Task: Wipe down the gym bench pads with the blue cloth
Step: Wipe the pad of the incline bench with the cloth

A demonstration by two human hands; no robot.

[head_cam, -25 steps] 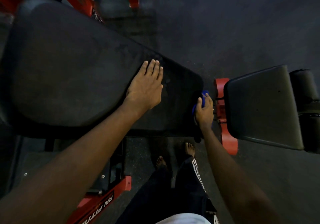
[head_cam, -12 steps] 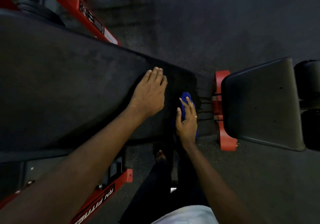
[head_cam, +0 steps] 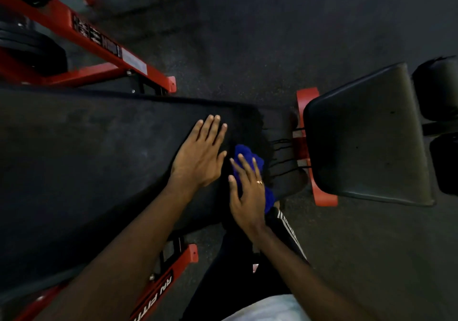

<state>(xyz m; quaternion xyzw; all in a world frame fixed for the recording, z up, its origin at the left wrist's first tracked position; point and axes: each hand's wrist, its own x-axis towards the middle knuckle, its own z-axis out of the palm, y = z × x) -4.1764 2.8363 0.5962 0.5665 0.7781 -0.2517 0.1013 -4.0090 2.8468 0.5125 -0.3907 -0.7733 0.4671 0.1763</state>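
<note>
The cloth (head_cam: 244, 153) is deep blue; the long pad (head_cam: 86, 159) and the seat pad (head_cam: 366, 142) are black. The frame (head_cam: 190, 255) is red with white letters, and the black trousers (head_cam: 235, 258) have white stripes.

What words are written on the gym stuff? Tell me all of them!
"RN FIT": white letters on the lower red frame bar; more letters follow but are cut off at the picture's edge.
Black stickers on the upper red frame bar: too blurred to read.
White sticker beside them: too blurred to read.
</note>
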